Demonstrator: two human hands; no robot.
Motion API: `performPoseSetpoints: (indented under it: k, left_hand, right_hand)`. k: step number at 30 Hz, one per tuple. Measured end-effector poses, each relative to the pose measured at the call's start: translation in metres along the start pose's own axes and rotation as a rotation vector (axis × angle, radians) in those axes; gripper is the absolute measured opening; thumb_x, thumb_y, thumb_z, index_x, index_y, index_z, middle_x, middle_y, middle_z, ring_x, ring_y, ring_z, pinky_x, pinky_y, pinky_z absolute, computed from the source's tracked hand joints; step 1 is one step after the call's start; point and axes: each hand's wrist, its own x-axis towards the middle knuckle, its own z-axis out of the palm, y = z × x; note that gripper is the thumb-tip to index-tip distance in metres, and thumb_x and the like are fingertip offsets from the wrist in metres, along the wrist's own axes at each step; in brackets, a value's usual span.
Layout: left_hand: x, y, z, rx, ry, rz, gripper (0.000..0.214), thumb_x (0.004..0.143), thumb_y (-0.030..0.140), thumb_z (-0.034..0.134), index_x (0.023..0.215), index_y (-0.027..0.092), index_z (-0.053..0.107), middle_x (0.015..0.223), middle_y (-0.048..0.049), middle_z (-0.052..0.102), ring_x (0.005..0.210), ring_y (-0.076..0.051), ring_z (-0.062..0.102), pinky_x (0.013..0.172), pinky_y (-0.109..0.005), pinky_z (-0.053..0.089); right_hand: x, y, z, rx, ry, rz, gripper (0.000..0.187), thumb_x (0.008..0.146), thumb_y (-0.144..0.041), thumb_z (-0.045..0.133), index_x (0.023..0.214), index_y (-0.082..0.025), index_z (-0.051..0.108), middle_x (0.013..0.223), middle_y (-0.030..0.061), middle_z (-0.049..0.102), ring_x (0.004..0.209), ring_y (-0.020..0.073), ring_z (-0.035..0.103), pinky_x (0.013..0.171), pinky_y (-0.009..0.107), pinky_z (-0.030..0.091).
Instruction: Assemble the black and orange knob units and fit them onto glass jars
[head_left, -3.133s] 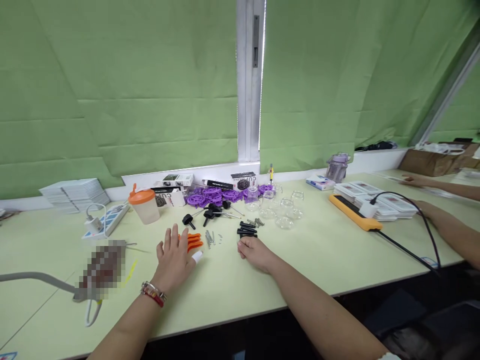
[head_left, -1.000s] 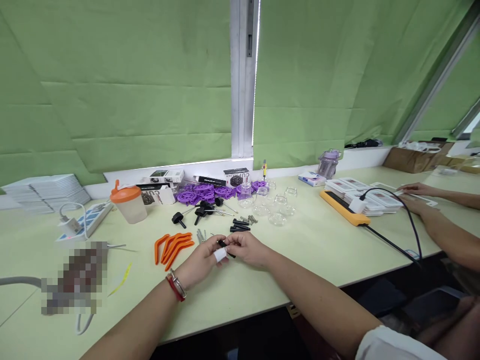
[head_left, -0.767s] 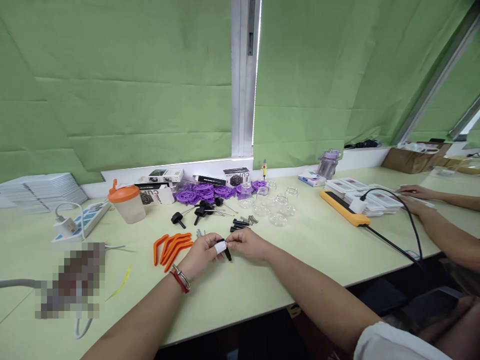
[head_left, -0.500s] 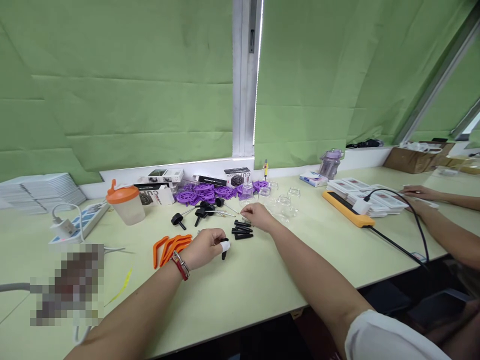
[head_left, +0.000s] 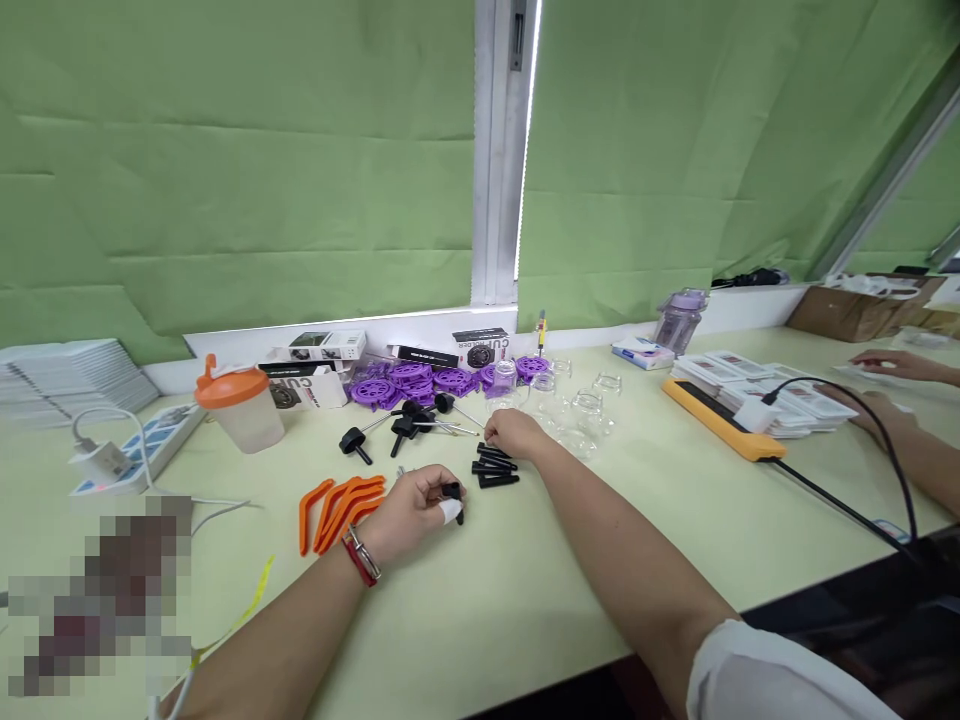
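Black and slim, a plastic tube (head_left: pixel 451 490) is pinched between the fingers and taped thumb of my left hand (head_left: pixel 415 512), just right of the angled orange levers (head_left: pixel 342 502). My right hand (head_left: pixel 516 436) is apart from it, fingertips down at the far end of the matching black tubes (head_left: pixel 493 467) on the table (head_left: pixel 517 580); whether they grip anything I cannot tell. Clear cups (head_left: pixel 586 408) stand to its right, purple wheel-shaped parts (head_left: pixel 411 384) farther left.
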Motion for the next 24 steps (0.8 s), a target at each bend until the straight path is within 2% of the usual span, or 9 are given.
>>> performPoseSetpoints:
  k: [11,24]
  left_hand:
    - [0.000,-0.015,0.005,-0.056,-0.032,0.001,0.022,0.075,0.027,0.067,0.090,0.016,0.055,0.089,-0.0048,0.064,0.078,-0.013,0.058,0.073,-0.028,0.045]
    - [-0.002,-0.011,0.005,-0.003,-0.009,-0.017,0.021,0.075,0.027,0.064,0.090,0.017,0.054,0.087,-0.0036,0.061,0.075,-0.012,0.055,0.070,-0.027,0.042]
  right_hand:
    - [-0.001,0.002,0.002,-0.082,-0.019,-0.026,0.017,0.078,-0.017,0.059,0.085,-0.022,0.073,0.095,0.0040,0.071,0.089,0.0163,0.061,0.065,0.022,0.038]
    - [-0.007,-0.003,0.000,-0.114,0.033,-0.054,0.017,0.078,-0.012,0.056,0.080,-0.018,0.071,0.095,0.0067,0.068,0.086,0.0175,0.060,0.065,0.023,0.037]
